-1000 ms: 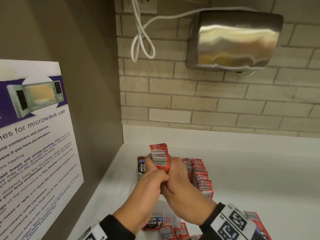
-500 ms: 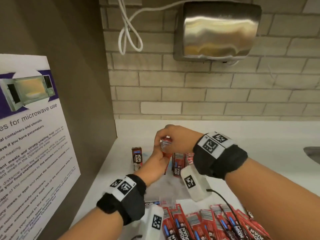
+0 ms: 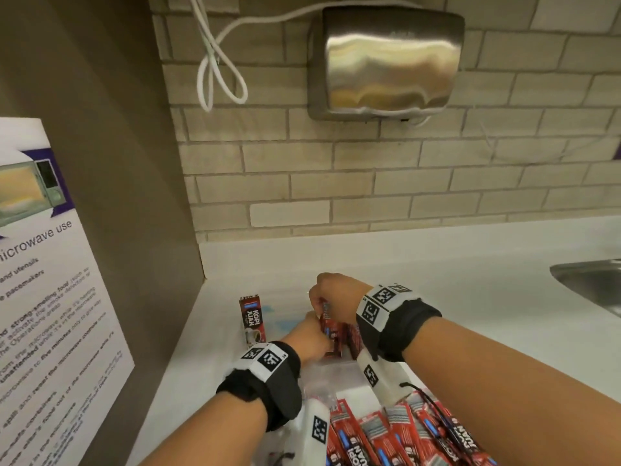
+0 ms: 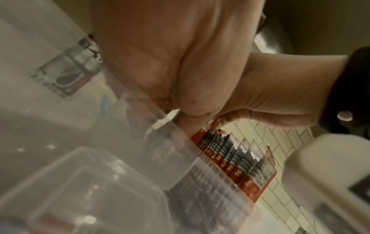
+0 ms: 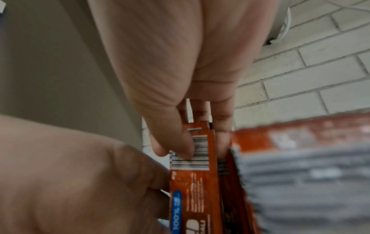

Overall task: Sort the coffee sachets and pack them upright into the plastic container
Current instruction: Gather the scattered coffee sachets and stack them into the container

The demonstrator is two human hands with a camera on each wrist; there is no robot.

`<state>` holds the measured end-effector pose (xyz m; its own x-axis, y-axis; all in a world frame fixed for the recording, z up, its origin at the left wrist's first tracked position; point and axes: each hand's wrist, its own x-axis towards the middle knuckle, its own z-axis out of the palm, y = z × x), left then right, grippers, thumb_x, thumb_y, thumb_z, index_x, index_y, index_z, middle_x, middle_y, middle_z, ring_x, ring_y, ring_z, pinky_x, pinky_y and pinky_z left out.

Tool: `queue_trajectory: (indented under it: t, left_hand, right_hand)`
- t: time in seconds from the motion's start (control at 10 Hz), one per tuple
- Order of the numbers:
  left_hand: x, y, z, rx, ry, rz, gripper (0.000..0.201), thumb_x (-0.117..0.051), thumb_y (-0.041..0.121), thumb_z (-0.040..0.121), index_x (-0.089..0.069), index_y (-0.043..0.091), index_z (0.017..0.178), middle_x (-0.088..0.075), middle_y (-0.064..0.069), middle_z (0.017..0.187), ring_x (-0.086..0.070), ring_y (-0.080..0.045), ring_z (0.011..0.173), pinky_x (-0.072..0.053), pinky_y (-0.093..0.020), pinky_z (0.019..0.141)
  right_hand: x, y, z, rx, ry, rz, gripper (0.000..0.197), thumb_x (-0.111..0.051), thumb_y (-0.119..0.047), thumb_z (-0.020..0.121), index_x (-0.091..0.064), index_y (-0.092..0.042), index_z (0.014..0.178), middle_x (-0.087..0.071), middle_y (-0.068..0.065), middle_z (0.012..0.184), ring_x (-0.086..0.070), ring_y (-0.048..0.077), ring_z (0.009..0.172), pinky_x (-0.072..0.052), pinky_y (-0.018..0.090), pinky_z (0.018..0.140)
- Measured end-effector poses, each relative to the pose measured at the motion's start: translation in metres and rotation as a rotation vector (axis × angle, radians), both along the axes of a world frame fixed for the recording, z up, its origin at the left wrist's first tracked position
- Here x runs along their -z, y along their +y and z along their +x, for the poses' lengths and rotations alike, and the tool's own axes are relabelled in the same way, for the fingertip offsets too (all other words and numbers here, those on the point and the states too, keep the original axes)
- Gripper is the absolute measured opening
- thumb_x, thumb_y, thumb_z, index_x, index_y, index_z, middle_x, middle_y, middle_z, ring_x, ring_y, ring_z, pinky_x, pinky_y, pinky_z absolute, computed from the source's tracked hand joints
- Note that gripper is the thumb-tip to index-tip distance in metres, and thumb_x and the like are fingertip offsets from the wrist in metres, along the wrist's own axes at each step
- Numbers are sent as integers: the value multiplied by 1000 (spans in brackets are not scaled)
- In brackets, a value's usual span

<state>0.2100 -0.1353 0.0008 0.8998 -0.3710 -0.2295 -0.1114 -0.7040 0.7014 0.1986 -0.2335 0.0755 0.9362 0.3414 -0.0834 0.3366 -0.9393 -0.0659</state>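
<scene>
Both hands hold one upright bundle of red coffee sachets point(image 3: 328, 322) inside the clear plastic container point(image 3: 332, 371). My right hand point(image 3: 322, 304) pinches the bundle's top from above, thumb on the barcode side point(image 5: 200, 147). My left hand point(image 3: 319, 341) grips its lower left side. A row of packed sachets point(image 4: 236, 159) stands upright against the container wall point(image 4: 202, 172), just right of the bundle. One dark sachet point(image 3: 252, 319) stands alone at the container's left end. Loose sachets point(image 3: 403, 432) lie under my right forearm.
The white counter point(image 3: 470, 297) ends at a brick wall point(image 3: 336, 183) carrying a steel hand dryer point(image 3: 386, 62) and a white cable point(image 3: 215, 62). A brown side panel with a microwave poster point(image 3: 43, 297) closes the left. A steel sink point(image 3: 591, 280) sits far right.
The hands carried the bundle away from me and lowered it into the container. The right hand shifted from the bundle's side to its top.
</scene>
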Motion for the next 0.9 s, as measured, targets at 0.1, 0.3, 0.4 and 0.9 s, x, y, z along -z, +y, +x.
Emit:
queue_trajectory:
  t: [0.1,0.3,0.4,0.9]
  left_hand:
    - [5,-7,6,46,46,12,43,-53,11,90,-44,6,132,-60,-15,122,-59,-29,111,-49,-36,95]
    - [17,-15,13,2,156,-259,43,-48,2,91,-44,-2,134,-56,-22,127,-56,-22,96,-51,-38,94]
    - [18,-16,14,0,182,-306,39,-45,-3,91,-46,-5,130,-55,-12,107,-54,-20,92,-51,-37,91]
    - [13,-14,13,30,279,-263,23,-52,-2,83,-63,-3,104,-66,-20,113,-61,-34,109,-45,-47,102]
  right_hand:
    - [2,-1,1,3,0,-71,23,-53,5,82,-62,-7,99,-50,12,114,-51,24,90,-40,26,75]
    - [6,-7,-1,22,-41,-171,25,-52,-1,83,-57,-16,103,-50,6,115,-51,26,104,-34,32,84]
    - [7,-11,-2,25,-58,-156,32,-50,0,84,-56,-19,109,-50,4,117,-46,24,111,-32,36,93]
    - [-8,-64,-24,284,-226,556,28,-53,-10,88,-59,-23,112,-50,3,121,-51,22,109,-42,45,96]
